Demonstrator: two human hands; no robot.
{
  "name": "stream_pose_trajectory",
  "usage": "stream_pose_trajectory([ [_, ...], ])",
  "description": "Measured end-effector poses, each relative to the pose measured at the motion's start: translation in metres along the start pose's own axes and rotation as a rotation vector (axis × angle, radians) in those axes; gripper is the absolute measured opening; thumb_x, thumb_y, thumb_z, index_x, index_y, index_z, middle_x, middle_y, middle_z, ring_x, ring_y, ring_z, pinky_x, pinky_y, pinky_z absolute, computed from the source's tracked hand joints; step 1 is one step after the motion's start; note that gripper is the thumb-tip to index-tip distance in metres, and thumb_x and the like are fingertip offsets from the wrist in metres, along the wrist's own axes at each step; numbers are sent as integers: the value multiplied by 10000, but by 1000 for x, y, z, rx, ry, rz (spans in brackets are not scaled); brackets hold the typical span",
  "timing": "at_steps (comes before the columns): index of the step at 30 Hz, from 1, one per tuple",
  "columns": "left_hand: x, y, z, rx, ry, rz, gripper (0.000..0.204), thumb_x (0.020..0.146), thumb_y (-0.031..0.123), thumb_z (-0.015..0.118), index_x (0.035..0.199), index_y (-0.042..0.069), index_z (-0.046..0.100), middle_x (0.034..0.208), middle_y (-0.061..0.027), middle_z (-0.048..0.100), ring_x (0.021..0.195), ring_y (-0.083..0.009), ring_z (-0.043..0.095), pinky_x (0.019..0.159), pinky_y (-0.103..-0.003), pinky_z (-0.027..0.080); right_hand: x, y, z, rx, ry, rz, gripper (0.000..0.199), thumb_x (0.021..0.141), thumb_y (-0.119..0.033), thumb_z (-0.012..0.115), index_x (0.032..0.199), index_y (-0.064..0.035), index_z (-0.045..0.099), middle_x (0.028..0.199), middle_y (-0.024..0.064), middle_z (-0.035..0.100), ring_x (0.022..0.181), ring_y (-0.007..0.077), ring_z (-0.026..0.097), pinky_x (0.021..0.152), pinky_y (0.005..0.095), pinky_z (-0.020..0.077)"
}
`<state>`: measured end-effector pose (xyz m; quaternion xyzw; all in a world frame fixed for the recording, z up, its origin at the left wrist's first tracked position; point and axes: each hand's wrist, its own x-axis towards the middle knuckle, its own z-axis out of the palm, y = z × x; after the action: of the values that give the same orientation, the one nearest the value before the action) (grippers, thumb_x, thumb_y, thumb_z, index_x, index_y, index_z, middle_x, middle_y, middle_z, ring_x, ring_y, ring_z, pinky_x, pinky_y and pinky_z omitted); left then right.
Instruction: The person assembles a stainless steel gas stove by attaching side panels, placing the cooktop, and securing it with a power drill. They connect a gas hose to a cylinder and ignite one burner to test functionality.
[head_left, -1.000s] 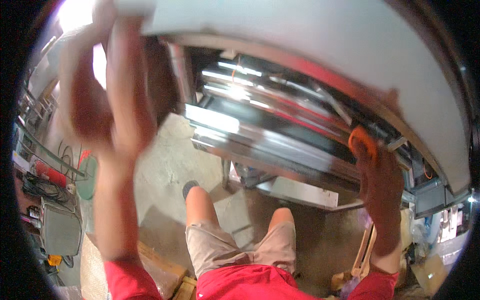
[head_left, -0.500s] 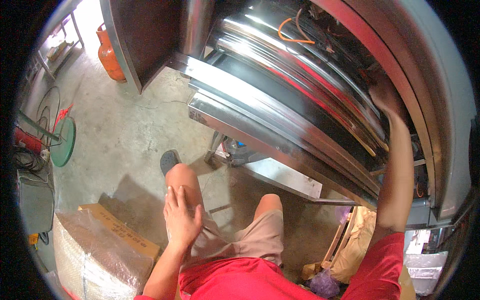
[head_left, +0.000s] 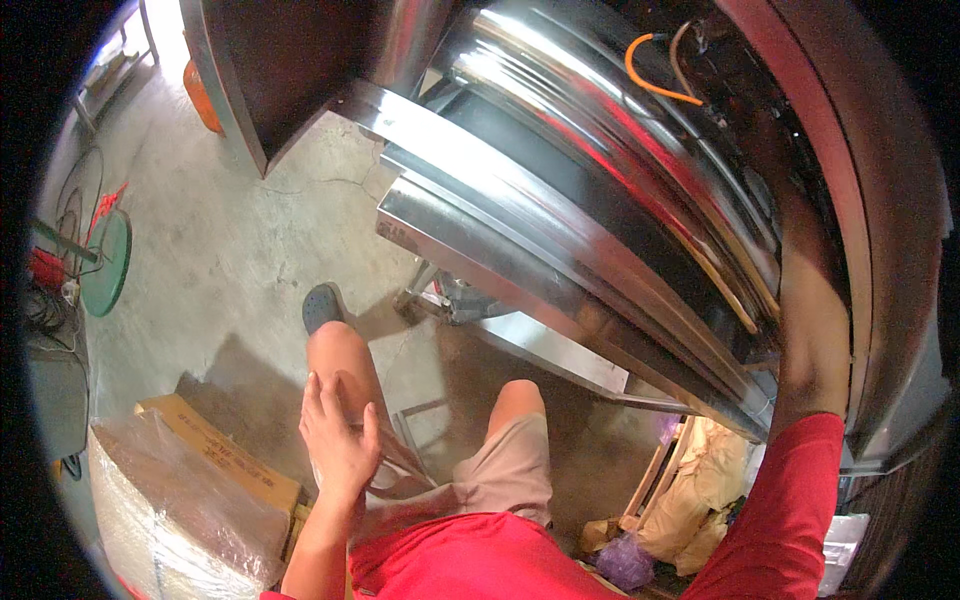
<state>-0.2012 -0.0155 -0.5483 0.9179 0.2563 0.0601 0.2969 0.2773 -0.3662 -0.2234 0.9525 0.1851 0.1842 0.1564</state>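
a: item one, our left hand (head_left: 338, 440): lies open, palm down, fingers spread on our left thigh (head_left: 345, 365), lower left of centre. holds nothing.

b: item two, our right arm (head_left: 812, 330): reaches up along the right edge into the stainless steel machine (head_left: 560, 200). the hand itself is hidden in the dark gap at upper right, so we cannot tell whether it is open or gripping.

a: advice, as we judge it: keep the left palm braced on the thigh for balance, and move the right arm slowly, since we work there by feel.

b: item three, surroundings: orange cable (head_left: 650, 75) looping at top centre, near the reach. shiny steel rails (head_left: 520, 240) run across the middle, their edges close to the forearm.

a: item four: wrapped cardboard box (head_left: 170, 490) at lower left, green disc (head_left: 105, 262) and cables at far left, pale sacks (head_left: 705, 490) at lower right. grey shoe (head_left: 322, 305) on the concrete floor (head_left: 230, 250).
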Motion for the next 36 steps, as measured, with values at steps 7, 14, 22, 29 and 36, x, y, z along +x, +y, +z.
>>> stream_pose_trajectory([
  [7,3,3,1,4,-19,15,633,848,259,672,1389,40,429,1473,-271,369,1347,-443,381,1086,-519,323,-10,-11,-21,100,-90,22,357,1010,-334,484,1181,-65,643,903,182,699,821,304,685,772,443,523],
  [14,7,6,4,-13,-31,12,631,849,253,679,1387,41,425,1473,-267,367,1350,-437,376,1086,-520,320,-19,-9,-13,-119,8,22,437,1028,-340,414,1362,-94,552,1190,261,638,1131,386,610,974,487,451],
  [22,7,13,14,42,-43,75,641,851,266,696,1399,70,428,1476,-215,378,1343,-410,392,1085,-506,329,-88,-12,-24,41,245,-139,435,964,-202,466,1378,-91,543,1424,204,508,1328,374,469,1116,435,369],
  [29,7,8,11,6,-43,73,630,853,256,675,1394,41,434,1472,-257,374,1345,-425,386,1090,-512,319,-46,-45,-31,-127,49,10,411,1002,-305,471,1378,-166,559,1400,200,535,1293,395,501,1106,476,375],
  [36,11,14,15,-6,-24,60,616,857,281,667,1379,42,447,1452,-263,396,1335,-434,394,1080,-524,322,-36,-48,-26,61,276,-130,447,1043,-370,389,1351,-103,574,1344,236,568,1258,403,532,1075,481,394],
])
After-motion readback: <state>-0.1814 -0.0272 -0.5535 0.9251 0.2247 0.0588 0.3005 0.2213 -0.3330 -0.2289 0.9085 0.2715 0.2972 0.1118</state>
